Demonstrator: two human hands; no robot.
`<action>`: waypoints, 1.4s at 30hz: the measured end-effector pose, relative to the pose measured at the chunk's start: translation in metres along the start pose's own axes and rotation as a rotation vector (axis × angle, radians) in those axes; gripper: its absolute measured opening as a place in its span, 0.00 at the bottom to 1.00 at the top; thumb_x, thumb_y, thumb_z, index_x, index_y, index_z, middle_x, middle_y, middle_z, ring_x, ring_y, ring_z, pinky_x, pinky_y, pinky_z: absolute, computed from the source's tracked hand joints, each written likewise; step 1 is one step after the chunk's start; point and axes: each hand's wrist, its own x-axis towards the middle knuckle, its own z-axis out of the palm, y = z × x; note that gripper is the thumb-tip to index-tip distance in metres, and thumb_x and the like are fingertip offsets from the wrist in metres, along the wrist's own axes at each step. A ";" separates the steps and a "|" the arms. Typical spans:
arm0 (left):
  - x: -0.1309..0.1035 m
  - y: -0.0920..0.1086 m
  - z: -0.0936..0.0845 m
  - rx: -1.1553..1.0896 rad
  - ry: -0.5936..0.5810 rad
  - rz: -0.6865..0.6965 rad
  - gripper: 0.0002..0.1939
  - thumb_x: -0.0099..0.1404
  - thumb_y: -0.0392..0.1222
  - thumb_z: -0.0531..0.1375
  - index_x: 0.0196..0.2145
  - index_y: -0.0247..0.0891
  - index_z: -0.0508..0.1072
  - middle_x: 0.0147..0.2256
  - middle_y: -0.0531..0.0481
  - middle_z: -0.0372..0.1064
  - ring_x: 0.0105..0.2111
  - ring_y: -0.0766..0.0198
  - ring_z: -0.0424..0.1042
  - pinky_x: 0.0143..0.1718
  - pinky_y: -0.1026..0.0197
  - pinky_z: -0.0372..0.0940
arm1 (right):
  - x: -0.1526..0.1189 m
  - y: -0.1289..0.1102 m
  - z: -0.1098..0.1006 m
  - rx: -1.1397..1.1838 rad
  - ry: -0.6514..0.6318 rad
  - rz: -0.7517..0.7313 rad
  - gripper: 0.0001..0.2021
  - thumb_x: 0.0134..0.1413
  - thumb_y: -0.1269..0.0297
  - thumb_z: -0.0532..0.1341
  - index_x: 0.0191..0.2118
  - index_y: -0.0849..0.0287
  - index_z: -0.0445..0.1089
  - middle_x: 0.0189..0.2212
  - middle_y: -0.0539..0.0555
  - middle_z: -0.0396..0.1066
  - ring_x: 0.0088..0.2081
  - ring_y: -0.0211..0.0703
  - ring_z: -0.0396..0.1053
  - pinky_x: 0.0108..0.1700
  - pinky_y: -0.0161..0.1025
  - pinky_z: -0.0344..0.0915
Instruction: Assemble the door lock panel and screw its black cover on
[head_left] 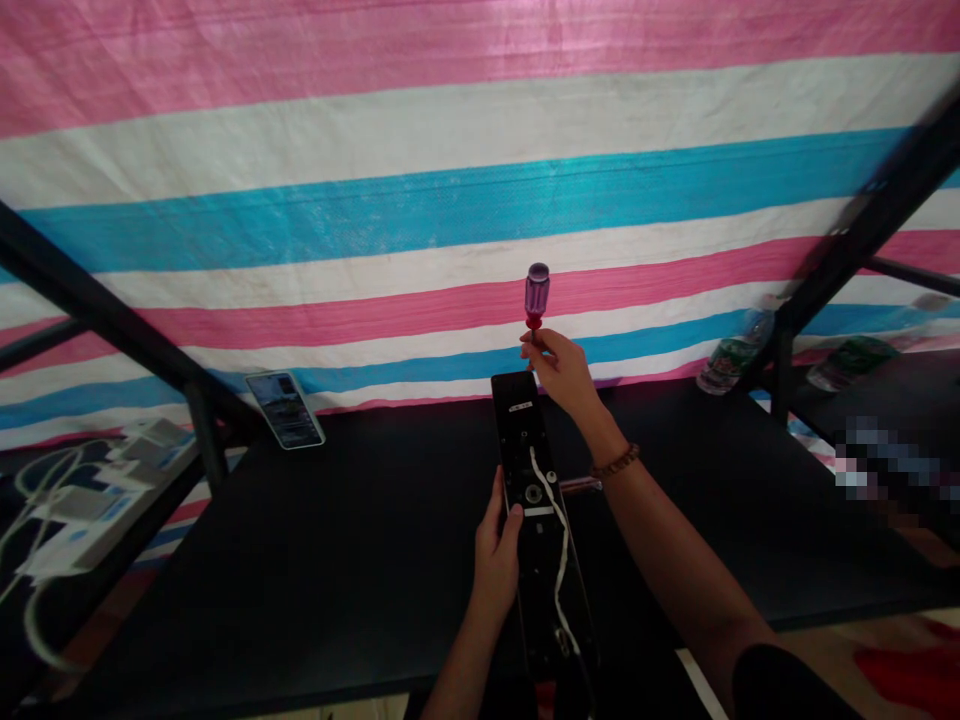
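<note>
My left hand [499,550] is closed around the left edge of a long black panel [536,560], which looks like the back of an electronic door lock. A white cable [562,540] runs down the panel's face from a hole near its middle. My right hand [562,370], just above the panel's far end, pinches the shaft of a screwdriver [537,292]. The screwdriver stands upright with its purple handle on top; its tip is hidden by the fingers and the panel.
On the black table [337,560] a phone [286,410] lies at the back left and a plastic bottle [739,350] stands at the back right. A pinkish rod [581,486] lies beside the panel. Power strips with cables [112,490] are at left. A striped sheet [375,220] hangs behind.
</note>
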 end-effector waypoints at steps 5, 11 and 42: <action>0.000 0.002 0.001 -0.029 -0.008 -0.010 0.34 0.67 0.54 0.60 0.67 0.44 0.60 0.68 0.47 0.55 0.69 0.52 0.52 0.70 0.51 0.49 | 0.002 0.005 0.003 0.003 0.043 0.020 0.09 0.58 0.55 0.63 0.37 0.56 0.72 0.33 0.52 0.73 0.33 0.41 0.74 0.31 0.37 0.74; 0.000 0.004 0.002 -0.062 -0.005 -0.003 0.34 0.67 0.53 0.61 0.67 0.42 0.61 0.68 0.46 0.56 0.69 0.51 0.52 0.70 0.51 0.49 | 0.004 0.005 -0.001 0.122 0.058 0.059 0.07 0.57 0.59 0.63 0.35 0.55 0.69 0.30 0.49 0.73 0.34 0.42 0.76 0.32 0.38 0.77; 0.001 0.005 0.002 0.004 0.030 -0.035 0.32 0.67 0.50 0.61 0.67 0.43 0.62 0.68 0.48 0.57 0.69 0.53 0.53 0.69 0.53 0.50 | 0.006 0.005 -0.003 0.192 0.111 0.096 0.09 0.54 0.57 0.67 0.34 0.54 0.68 0.29 0.49 0.77 0.33 0.42 0.76 0.35 0.39 0.71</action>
